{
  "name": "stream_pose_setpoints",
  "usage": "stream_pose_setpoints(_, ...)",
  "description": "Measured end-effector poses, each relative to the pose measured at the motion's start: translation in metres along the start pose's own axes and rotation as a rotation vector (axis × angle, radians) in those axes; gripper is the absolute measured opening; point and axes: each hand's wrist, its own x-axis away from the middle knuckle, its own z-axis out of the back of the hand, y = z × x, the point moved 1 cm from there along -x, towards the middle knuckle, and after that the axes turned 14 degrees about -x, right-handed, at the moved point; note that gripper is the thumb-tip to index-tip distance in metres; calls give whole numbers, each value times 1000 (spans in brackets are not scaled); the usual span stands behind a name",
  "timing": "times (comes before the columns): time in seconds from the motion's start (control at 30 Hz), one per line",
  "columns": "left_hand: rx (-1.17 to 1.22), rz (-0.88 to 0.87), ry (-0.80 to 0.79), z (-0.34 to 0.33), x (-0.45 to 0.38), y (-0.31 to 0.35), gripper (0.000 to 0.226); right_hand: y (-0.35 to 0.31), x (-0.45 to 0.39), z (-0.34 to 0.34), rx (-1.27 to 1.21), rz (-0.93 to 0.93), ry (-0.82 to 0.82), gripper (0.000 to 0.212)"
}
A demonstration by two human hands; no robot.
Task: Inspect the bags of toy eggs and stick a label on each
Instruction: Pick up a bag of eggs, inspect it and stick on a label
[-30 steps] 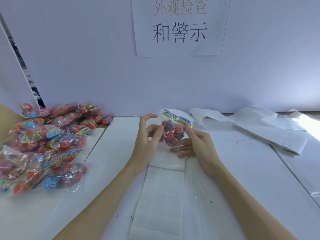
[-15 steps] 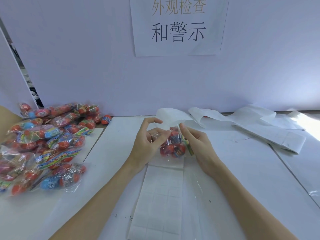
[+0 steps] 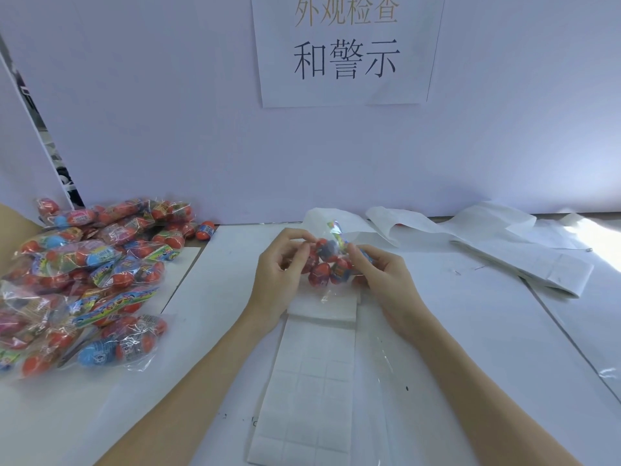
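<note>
A clear bag of red and blue toy eggs (image 3: 327,264) is held above the table between both hands. My left hand (image 3: 277,274) pinches its left side and my right hand (image 3: 383,280) grips its right side near the coloured header card. Under the hands lies a long white sheet of square labels (image 3: 309,381), running toward me. A big pile of more egg bags (image 3: 84,280) lies on the left of the table.
Used white backing sheets (image 3: 504,250) lie crumpled at the back right. A paper sign with Chinese characters (image 3: 346,48) hangs on the white wall. One loose egg (image 3: 205,230) sits beside the pile. A strip of clear film (image 3: 379,364) lies next to the labels.
The bag has been turned in my hands: its header card swung from the top to the right side, and the eggs shifted. Both hands stayed in place over the label sheet.
</note>
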Motion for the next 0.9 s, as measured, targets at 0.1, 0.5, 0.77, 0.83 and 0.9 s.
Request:
stream_pose_setpoints(0.1,60,22,5,2,-2,-1,25,2,-2,3,26,-9,4,29)
stream_pose_setpoints(0.5,21,131,56,-2,-2,-6,30,4,-1,1,70,-11,-34,33)
stream_pose_setpoints(0.77,46,309,367,5,-10,-20,33,4,7,-7,446,-53,-226,59)
stream_pose_setpoints(0.83,55,350,390,5,-10,-21,27,6,7,-7,548,-20,-253,65)
stream_pose_setpoints(0.9,140,390,426,8,-10,-20,17,6,5,-5,578,59,-224,45)
